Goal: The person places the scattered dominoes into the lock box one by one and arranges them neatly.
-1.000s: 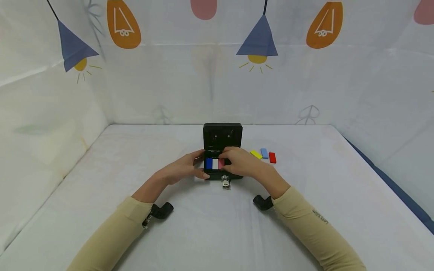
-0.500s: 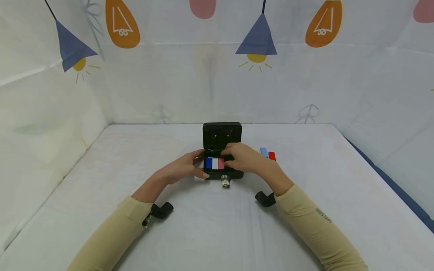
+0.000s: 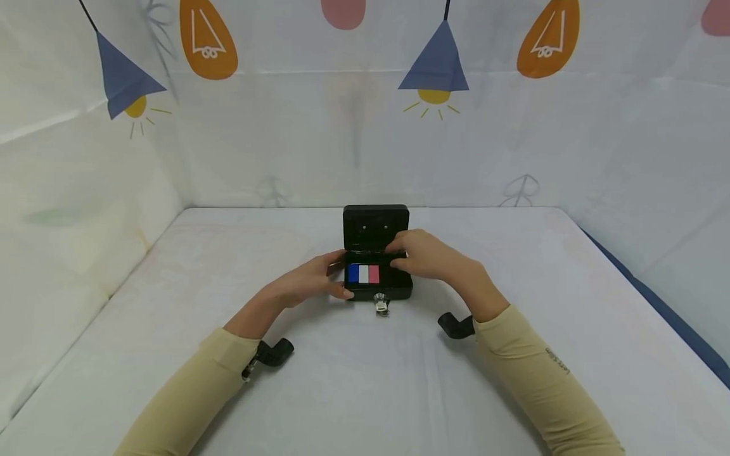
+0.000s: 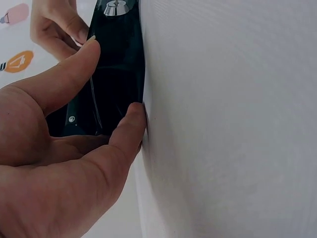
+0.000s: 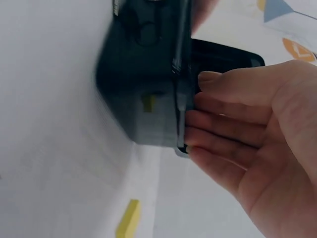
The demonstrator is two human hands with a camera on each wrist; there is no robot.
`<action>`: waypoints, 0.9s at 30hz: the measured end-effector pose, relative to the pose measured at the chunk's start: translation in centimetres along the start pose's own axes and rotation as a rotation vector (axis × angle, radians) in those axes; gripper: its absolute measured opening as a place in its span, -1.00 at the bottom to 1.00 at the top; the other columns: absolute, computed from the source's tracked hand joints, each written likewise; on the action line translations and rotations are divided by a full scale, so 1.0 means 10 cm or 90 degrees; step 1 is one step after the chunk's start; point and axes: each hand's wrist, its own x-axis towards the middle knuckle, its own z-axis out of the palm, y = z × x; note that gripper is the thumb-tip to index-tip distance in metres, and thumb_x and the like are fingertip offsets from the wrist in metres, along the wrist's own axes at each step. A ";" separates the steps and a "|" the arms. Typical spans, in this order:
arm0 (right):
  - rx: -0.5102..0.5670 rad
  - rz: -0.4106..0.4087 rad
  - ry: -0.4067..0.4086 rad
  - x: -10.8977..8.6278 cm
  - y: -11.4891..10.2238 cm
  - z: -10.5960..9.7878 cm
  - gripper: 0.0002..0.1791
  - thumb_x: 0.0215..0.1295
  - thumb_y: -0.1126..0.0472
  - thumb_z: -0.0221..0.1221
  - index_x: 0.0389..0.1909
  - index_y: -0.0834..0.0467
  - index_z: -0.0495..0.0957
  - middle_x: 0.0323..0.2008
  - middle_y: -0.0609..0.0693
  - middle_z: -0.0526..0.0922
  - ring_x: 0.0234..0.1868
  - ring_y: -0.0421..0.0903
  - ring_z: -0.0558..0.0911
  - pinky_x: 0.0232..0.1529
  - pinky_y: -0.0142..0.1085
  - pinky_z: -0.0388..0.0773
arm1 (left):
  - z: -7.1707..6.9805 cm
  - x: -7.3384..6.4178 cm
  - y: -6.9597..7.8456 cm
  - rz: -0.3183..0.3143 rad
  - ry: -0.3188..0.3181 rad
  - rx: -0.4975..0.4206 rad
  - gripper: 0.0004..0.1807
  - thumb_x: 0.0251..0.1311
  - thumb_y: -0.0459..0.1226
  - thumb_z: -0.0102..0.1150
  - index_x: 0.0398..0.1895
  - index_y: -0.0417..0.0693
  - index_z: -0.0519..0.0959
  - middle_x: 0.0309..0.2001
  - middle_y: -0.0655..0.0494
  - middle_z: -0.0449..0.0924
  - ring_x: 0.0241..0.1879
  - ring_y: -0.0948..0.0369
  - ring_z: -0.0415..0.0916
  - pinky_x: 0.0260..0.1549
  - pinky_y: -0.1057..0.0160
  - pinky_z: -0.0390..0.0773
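Black box (image 3: 377, 278) mid-desk, lid up; left hand (image 3: 310, 282) grips its left side, right hand (image 3: 424, 256) fingers straight against right rim

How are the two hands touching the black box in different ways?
The left hand grips the black box low at its left front corner, thumb at the front by the table; the right hand lies higher, over the right rim beside the raised lid. The left hand's fingers are curled round the box wall, the right hand's fingers are nearly straight. Both touch the box, and both arms wear tan sleeves.
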 end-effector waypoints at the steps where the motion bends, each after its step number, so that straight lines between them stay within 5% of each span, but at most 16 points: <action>1: 0.003 0.001 0.001 -0.01 0.01 -0.02 -0.60 0.37 0.18 0.20 0.17 0.22 0.59 0.15 0.10 0.62 0.17 0.04 0.61 0.17 -0.06 0.58 | 0.00 0.00 0.01 -0.001 0.001 0.000 0.12 0.09 -0.31 0.43 0.61 0.06 -0.10 0.60 0.10 -0.05 0.61 0.07 -0.15 0.52 -0.08 0.05; 14: 0.044 0.043 0.032 -0.10 0.19 -0.19 -0.64 0.37 0.30 0.14 0.15 0.27 0.59 0.14 0.16 0.64 0.17 0.10 0.61 0.13 -0.01 0.58 | -0.01 0.00 0.01 -0.007 -0.004 0.024 0.11 0.10 -0.32 0.41 0.61 0.00 -0.12 0.61 0.06 -0.09 0.61 0.04 -0.19 0.53 -0.10 0.01; 27: 0.035 0.095 -0.024 -0.13 0.43 -0.20 -0.45 0.15 0.58 -0.05 0.18 0.31 0.57 0.19 0.21 0.62 0.29 0.18 0.52 0.28 0.06 0.48 | -0.01 -0.02 0.04 -0.032 0.008 0.011 0.16 0.04 -0.31 0.45 0.62 0.01 -0.12 0.61 0.07 -0.08 0.61 0.04 -0.16 0.52 -0.10 0.05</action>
